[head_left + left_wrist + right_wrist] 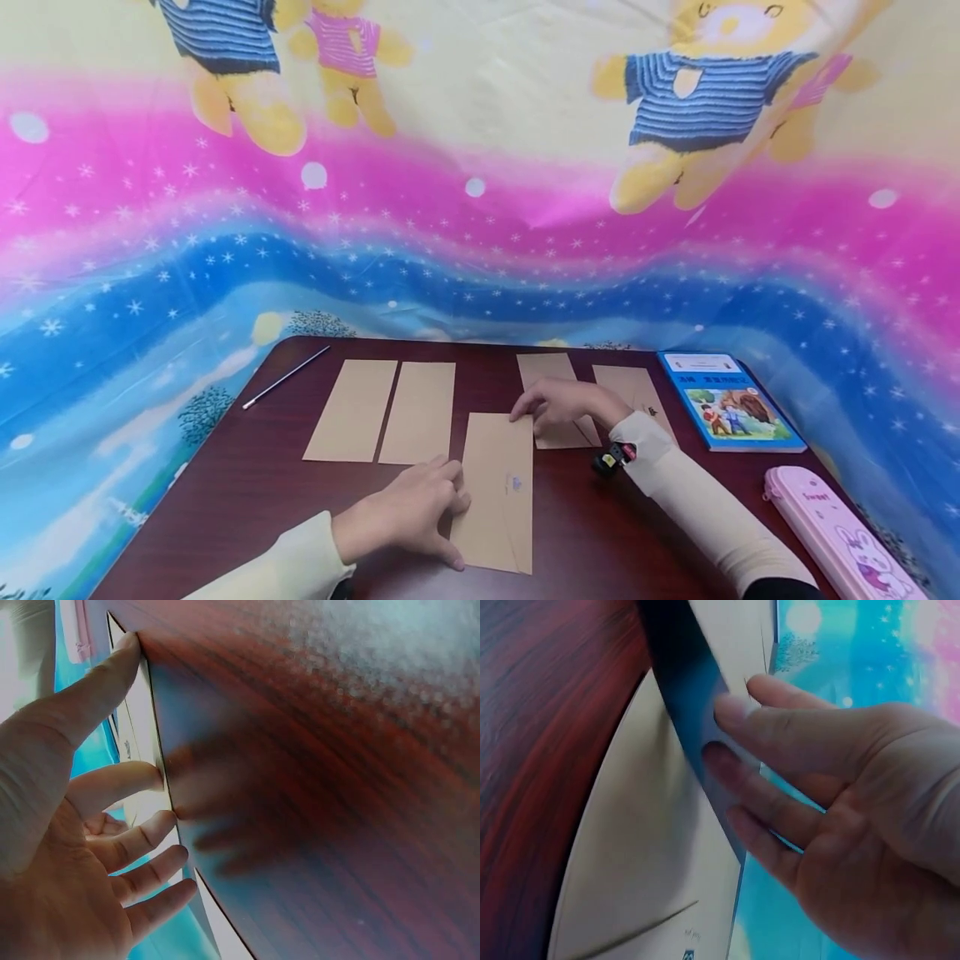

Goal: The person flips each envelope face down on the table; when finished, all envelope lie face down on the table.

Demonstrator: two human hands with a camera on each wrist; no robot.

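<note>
A brown paper envelope [495, 467] with a small printed mark lies at the front middle of the table. Spread along its left side, my left hand [401, 508] touches the edge with thumb and fingertips; the left wrist view shows the thumb [127, 656] on the paper's border. My right hand [558, 400] is at the same envelope's top right corner, fingers loosely bent. In the right wrist view nothing sits between its thumb [780, 731] and fingers. Another envelope [543, 367] lies partly hidden behind that hand.
Two plain envelopes [351, 408] lie side by side at the left, and one more envelope [618, 379] is partly covered by the right forearm. A pencil [285, 379] lies far left. On the right are a blue book [731, 404] and a pink pencil case [840, 529]. Printed cloth hangs behind.
</note>
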